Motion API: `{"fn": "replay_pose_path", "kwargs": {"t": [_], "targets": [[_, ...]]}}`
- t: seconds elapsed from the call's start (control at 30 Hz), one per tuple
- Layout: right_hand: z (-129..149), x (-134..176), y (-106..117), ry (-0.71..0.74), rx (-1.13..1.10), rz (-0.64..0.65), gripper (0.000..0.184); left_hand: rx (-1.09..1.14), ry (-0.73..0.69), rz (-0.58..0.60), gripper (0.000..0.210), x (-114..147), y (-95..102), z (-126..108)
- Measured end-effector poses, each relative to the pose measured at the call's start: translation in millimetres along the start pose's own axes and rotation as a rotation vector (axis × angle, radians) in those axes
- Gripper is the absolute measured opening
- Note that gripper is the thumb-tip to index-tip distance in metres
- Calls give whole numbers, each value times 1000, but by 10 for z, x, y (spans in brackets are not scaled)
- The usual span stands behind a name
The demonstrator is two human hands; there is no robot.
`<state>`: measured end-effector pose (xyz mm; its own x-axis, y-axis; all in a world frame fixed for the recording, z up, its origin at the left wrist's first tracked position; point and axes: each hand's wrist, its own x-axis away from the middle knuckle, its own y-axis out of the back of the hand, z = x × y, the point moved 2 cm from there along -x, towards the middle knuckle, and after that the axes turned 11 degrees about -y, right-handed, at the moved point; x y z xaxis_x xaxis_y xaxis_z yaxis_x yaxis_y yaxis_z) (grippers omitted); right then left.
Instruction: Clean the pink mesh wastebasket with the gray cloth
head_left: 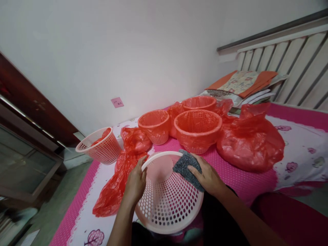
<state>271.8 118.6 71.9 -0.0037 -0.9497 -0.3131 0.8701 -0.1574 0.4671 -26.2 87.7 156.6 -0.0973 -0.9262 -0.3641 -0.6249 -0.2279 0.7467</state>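
Left hand [135,184]: fingers curled tight around the white rim and wall of the pale pink perforated plastic basket [167,201], thumb on the rim. Clamped on it.
Right hand [207,177]: fingers nearly flat, close together, pressing a grey fuzzy scouring pad [186,167] against the basket's rim and outer wall. Thumb is under the pad, can't tell its position.
The basket lies tilted on its side at the near edge of the bed, mouth facing away, base toward the camera. Interior mostly not visible; what shows looks bare.

Other containers on the pink dotted bedsheet [238,181]:
- three baskets lined with red plastic bags: small one [154,126], large one [197,131], a third [199,103] behind, partly blocked by the large one. No contents visible in the two nearer ones.
- white-pink perforated basket [100,146] at the left bed edge, tipped sideways, red plastic inside.
- loose red plastic bag [120,181] just left of the left hand, touching the held basket.
- bulging red bag [250,143] on the right, contents hidden.

Folded bedding stack [242,87] at the headboard, far back. Forearms cut off at the bottom of the frame.
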Motion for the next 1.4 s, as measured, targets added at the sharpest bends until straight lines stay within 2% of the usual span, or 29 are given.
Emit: {"fn": "replay_pose_path", "kwargs": {"t": [0.1,0.33,0.47,0.7,0.9,1.0,1.1,1.2,1.3,1.4], "targets": [[-4,-38,27,4,-42,-31,51,15,-5,-42,51,-22,12,37],[-24,-102,-238,-10,-173,-74,37,83,0,-87,46,-50,14,122],[-26,-78,-248,-27,-220,-58,33,107,-15,-91,47,-63,44,167],[-151,59,-213,-76,-245,2,46,131,-7,-78,44,-65,84,145],[-308,265,-343,-130,-150,-156,39,118,-7,-51,44,-94,71,128],[-331,292,-337,-139,-127,-149,32,159,-25,-17,48,-88,98,140],[-272,258,-244,-154,-176,-131,30,214,-34,-29,63,21,164,139],[-154,193,-94,-185,-218,-131,31,201,-10,-109,69,268,195,144],[-16,117,54,-213,-238,-80,30,239,69,-225,73,580,104,183],[117,50,177,-246,-270,-12,29,381,149,-309,75,829,-67,193]]}}
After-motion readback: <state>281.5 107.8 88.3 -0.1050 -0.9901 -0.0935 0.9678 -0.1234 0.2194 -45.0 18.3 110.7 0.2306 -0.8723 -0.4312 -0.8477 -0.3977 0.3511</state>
